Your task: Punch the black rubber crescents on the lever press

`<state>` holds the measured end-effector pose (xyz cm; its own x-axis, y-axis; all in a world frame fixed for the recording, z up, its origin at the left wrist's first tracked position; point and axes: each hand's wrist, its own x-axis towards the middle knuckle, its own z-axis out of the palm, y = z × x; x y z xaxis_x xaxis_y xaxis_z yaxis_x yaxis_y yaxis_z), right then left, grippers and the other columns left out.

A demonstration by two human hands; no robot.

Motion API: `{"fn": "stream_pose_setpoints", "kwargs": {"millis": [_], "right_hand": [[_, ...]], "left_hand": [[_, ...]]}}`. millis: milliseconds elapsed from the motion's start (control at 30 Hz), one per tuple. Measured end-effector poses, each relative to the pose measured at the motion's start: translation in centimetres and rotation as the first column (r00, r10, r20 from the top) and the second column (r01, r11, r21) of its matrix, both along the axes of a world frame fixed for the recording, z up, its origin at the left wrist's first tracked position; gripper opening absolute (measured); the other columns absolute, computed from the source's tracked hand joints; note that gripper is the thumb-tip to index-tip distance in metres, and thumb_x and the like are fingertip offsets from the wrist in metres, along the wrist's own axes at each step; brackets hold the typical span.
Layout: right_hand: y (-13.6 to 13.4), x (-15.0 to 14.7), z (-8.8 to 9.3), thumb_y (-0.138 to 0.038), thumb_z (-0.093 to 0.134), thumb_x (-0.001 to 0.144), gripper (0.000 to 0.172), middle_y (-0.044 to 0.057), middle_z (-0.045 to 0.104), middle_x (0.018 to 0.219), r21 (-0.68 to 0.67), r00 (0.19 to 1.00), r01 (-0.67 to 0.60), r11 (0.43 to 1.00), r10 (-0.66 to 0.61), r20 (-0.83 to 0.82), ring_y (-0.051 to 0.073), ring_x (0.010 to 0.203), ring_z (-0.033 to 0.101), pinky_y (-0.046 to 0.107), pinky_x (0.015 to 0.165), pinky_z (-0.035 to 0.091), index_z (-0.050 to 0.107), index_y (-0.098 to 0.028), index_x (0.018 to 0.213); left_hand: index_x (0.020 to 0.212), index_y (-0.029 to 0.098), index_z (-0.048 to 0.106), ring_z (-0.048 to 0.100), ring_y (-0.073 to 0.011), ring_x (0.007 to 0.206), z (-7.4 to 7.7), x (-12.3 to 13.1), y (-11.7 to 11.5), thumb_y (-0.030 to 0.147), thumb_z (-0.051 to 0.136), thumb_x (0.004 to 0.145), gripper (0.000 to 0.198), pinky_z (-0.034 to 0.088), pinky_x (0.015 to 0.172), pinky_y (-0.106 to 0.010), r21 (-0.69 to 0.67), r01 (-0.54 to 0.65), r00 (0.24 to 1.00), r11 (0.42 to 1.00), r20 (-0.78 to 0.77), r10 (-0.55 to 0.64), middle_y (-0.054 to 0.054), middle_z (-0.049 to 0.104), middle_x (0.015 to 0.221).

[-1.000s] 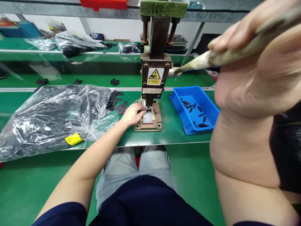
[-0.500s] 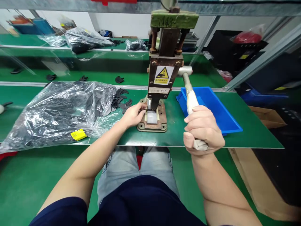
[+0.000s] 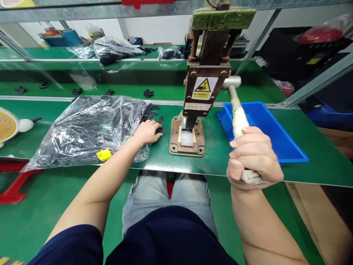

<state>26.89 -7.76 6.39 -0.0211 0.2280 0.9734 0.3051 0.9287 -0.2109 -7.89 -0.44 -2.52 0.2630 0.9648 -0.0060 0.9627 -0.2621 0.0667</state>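
Right hand: the right hand [image 3: 255,158] was wrapped tightly around the lower end of the lever handle [image 3: 239,114].
Left hand: the left hand [image 3: 149,131] was at the mouth of the clear bag [image 3: 82,125], over the black curved parts [image 3: 150,109]; whether its fingers pinched one could not be told.
Parts: they lay partly inside the bag, partly spilled onto the green table [image 3: 160,163], left of the press [image 3: 211,48].
Press: it stood on a base plate [image 3: 173,141], a warning label [image 3: 204,88] on its front, the lever handle at its right side.
Under the ram: a whitish block [image 3: 186,139] sat on the base plate.
Right side: a blue tray [image 3: 270,125] stood beyond the lever handle.
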Motion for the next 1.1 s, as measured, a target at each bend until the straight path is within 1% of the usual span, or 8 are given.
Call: {"fn": "stream_pose_setpoints", "kwargs": {"millis": [167,300,433,533,767,900,1000,1100], "right_hand": [[-0.1,-0.1,0.2,-0.028,0.071,0.091,0.027,-0.006,0.064,0.068,0.011,1.000,-0.022,1.000,0.022,-0.003,0.016,0.072,0.068,0.054,0.091,0.062,0.056,-0.022,0.069],[0.1,-0.4,0.2,-0.027,0.072,0.091,0.029,-0.006,0.064,0.067,0.040,0.999,-0.022,0.999,0.023,-0.031,0.015,0.071,0.068,0.054,0.090,0.061,0.054,-0.022,0.068],[0.1,-0.4,0.2,-0.028,0.071,0.092,0.029,-0.006,0.064,0.067,0.045,0.999,-0.018,0.999,0.020,-0.031,0.015,0.072,0.068,0.053,0.090,0.062,0.054,-0.022,0.069],[0.0,-0.3,0.2,-0.028,0.071,0.092,0.028,-0.006,0.064,0.068,0.029,1.000,-0.018,0.999,0.018,-0.018,0.015,0.073,0.069,0.052,0.092,0.062,0.055,-0.022,0.070],[0.1,-0.3,0.1,-0.029,0.071,0.093,0.030,-0.006,0.063,0.068,0.042,1.000,-0.007,0.999,0.008,-0.020,0.014,0.072,0.068,0.053,0.091,0.062,0.053,-0.021,0.069],[-0.1,-0.4,0.1,-0.029,0.070,0.093,0.029,-0.007,0.063,0.068,0.020,1.000,0.004,1.000,-0.003,-0.029,0.015,0.072,0.069,0.053,0.092,0.062,0.053,-0.023,0.070],[-0.1,-0.3,0.1,-0.030,0.070,0.092,0.027,-0.007,0.063,0.069,0.010,1.000,0.006,1.000,-0.005,-0.016,0.015,0.073,0.069,0.053,0.093,0.062,0.054,-0.024,0.071],[-0.1,-0.1,0.0,-0.029,0.070,0.092,0.026,-0.007,0.064,0.071,0.010,1.000,-0.012,1.000,0.012,-0.002,0.014,0.076,0.070,0.051,0.096,0.062,0.055,-0.023,0.071]], "left_hand": [[0.142,0.014,0.067,0.070,-0.0315,0.125,0.8,0.5,1.2,0.031,0.056,0.101,0.046,0.052,0.108,-0.040,-0.047,0.066,0.992,0.997,-0.107,-0.071,-0.017,0.076,0.133],[0.137,0.014,0.067,0.075,-0.0328,0.114,1.1,0.2,1.8,0.031,0.044,0.107,0.041,0.055,0.097,-0.042,-0.019,0.075,0.978,0.997,-0.192,-0.077,-0.018,0.079,0.118],[0.131,0.016,0.068,0.074,-0.0324,0.113,0.9,-0.4,2.1,0.032,0.040,0.110,0.038,0.055,0.094,-0.041,0.014,0.078,0.982,0.997,-0.174,-0.075,-0.016,0.078,0.119],[0.132,0.018,0.067,0.074,-0.0304,0.113,1.2,-0.9,1.9,0.030,0.045,0.108,0.035,0.055,0.093,-0.039,0.049,0.069,0.994,0.996,-0.084,-0.065,-0.015,0.075,0.123],[0.144,0.022,0.062,0.073,-0.0298,0.112,3.6,-0.7,0.3,0.024,0.053,0.102,0.043,0.055,0.092,-0.038,0.062,0.086,0.994,0.994,0.057,-0.090,-0.013,0.071,0.130],[0.127,0.020,0.068,0.073,-0.0261,0.101,2.3,1.0,0.2,0.025,0.062,0.098,0.030,0.053,0.086,-0.034,0.004,0.086,0.970,0.996,0.227,-0.085,-0.010,0.077,0.110],[0.104,0.022,0.069,0.071,-0.0224,0.083,0.6,2.1,0.4,0.036,0.064,0.099,0.016,0.050,0.074,-0.031,-0.080,0.001,0.929,0.997,0.370,0.029,-0.004,0.075,0.089],[0.089,0.023,0.061,0.070,-0.0203,0.073,0.0,2.6,0.4,0.048,0.061,0.102,0.028,0.049,0.067,-0.030,-0.195,-0.102,0.826,0.976,0.530,0.192,-0.003,0.072,0.077]]}}
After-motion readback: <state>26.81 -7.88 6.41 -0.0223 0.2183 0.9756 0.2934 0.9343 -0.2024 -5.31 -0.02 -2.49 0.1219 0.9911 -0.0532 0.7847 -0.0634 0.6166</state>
